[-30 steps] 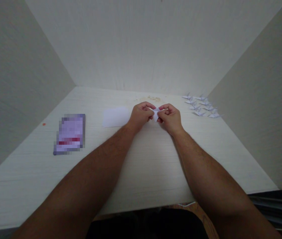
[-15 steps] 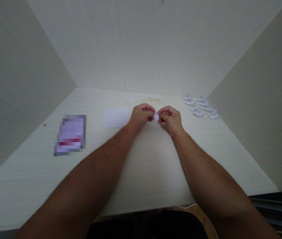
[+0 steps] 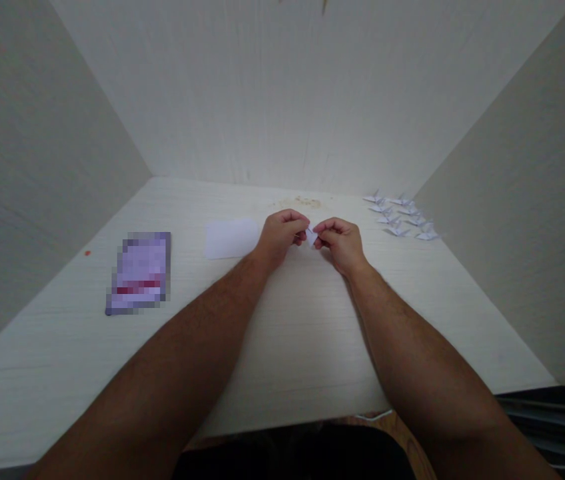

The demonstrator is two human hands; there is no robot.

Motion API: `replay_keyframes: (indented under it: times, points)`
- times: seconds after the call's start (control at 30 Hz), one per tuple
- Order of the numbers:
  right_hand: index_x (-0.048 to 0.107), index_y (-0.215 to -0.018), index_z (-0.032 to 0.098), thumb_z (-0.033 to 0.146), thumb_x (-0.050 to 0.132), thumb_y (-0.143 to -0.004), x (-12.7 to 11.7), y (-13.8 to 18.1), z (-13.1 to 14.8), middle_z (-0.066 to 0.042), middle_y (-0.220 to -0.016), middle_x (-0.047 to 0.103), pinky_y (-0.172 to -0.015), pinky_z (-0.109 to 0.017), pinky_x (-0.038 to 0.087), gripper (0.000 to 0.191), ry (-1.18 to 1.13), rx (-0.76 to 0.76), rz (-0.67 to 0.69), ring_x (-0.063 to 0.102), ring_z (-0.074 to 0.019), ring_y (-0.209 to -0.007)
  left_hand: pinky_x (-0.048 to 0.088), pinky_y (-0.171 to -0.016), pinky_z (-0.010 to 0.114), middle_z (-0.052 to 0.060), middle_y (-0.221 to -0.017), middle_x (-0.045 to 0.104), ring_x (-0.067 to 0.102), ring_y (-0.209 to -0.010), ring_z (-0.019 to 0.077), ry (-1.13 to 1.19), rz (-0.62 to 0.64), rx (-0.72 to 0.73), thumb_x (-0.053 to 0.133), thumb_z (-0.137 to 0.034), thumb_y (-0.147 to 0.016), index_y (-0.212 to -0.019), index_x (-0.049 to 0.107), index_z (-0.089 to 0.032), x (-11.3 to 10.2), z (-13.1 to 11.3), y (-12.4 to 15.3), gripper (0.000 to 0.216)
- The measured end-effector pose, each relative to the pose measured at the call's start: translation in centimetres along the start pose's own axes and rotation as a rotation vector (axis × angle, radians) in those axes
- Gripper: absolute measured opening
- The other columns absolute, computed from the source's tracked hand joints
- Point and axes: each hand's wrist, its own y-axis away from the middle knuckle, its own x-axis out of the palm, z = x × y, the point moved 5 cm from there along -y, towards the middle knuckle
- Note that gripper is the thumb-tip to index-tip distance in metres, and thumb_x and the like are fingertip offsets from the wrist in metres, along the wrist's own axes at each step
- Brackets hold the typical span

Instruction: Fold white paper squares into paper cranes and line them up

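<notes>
A small piece of folded white paper (image 3: pixel 311 237) is held between my two hands, a little above the table. My left hand (image 3: pixel 285 233) pinches its left side between thumb and forefinger. On the other side, my right hand (image 3: pixel 340 241) grips the paper's right edge with thumb and fingertips. The fingers partly hide the folds, so the exact shape is hard to make out. A stack or sheet of white paper (image 3: pixel 231 239) lies flat just left of my left hand.
Several white folded paper cranes (image 3: pixel 396 217) stand in rows at the back right. A pixelated purple, flat item (image 3: pixel 140 273) lies on the left of the pale table (image 3: pixel 307 347). Walls (image 3: pixel 282 100) enclose the back and both sides. A small orange spot (image 3: pixel 87 253) marks the left side.
The folded paper has turned: earlier it showed mostly a thin edge between the fingertips, now a pointed white face shows. My right hand has shifted slightly down.
</notes>
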Motion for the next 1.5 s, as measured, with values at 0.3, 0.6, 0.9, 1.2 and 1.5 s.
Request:
replay_keyframes:
  times: [0.3, 0.6, 0.9, 1.2, 1.5]
  points:
    - [0.064, -0.084, 0.021, 0.020, 0.066, -0.058, -0.2, 0.0, 0.0, 0.007, -0.052, 0.061, -0.040, -0.020, 0.037, 0.026, -0.047, 0.000, -0.064, 0.051, -0.0093, -0.043, 0.033, -0.044, 0.020, -0.005, -0.052, 0.057, 0.046, -0.044, 0.0062, -0.134, -0.073, 0.112, 0.073, -0.015, -0.060, -0.070, 0.063, -0.016, -0.2, -0.6, 0.1, 0.014]
    - [0.069, -0.072, 0.017, 0.030, 0.074, -0.065, -0.2, -0.2, -0.4, 0.000, -0.055, 0.065, -0.047, -0.024, 0.051, 0.016, -0.037, 0.053, -0.115, 0.059, -0.0111, -0.048, 0.041, -0.051, 0.022, -0.003, -0.060, 0.062, 0.052, -0.052, 0.0081, -0.248, -0.077, 0.226, 0.074, -0.018, -0.063, -0.074, 0.066, -0.016, -0.2, -1.2, 0.3, 0.014]
    - [0.067, -0.072, 0.017, 0.028, 0.077, -0.065, 0.2, 0.0, -0.4, -0.001, -0.059, 0.069, -0.052, -0.026, 0.056, 0.016, -0.015, 0.022, -0.069, 0.065, -0.0128, -0.052, 0.035, -0.048, 0.021, -0.003, -0.057, 0.061, 0.048, -0.049, 0.0074, -0.287, -0.038, 0.100, 0.076, -0.023, -0.063, -0.073, 0.068, -0.014, -0.2, -0.7, 0.3, 0.015]
    - [0.066, -0.071, 0.019, 0.033, 0.078, -0.065, 0.2, 0.0, -0.3, 0.001, -0.058, 0.067, -0.053, -0.027, 0.056, 0.020, 0.036, -0.007, -0.063, 0.062, -0.0121, -0.051, 0.039, -0.054, 0.023, -0.002, -0.058, 0.063, 0.050, -0.053, 0.0086, -0.296, -0.021, 0.117, 0.074, -0.020, -0.066, -0.071, 0.070, -0.015, -0.1, -0.9, 0.3, 0.009]
    - [0.063, -0.066, 0.019, 0.031, 0.072, -0.067, 0.5, 0.3, 0.8, 0.002, -0.051, 0.062, -0.046, -0.023, 0.043, 0.015, 0.200, -0.037, -0.082, 0.054, -0.0098, -0.045, 0.038, -0.054, 0.023, -0.002, -0.056, 0.062, 0.049, -0.053, 0.0083, -0.336, -0.094, 0.124, 0.072, -0.016, -0.064, -0.063, 0.068, -0.015, -0.2, -1.1, 0.4, 0.005]
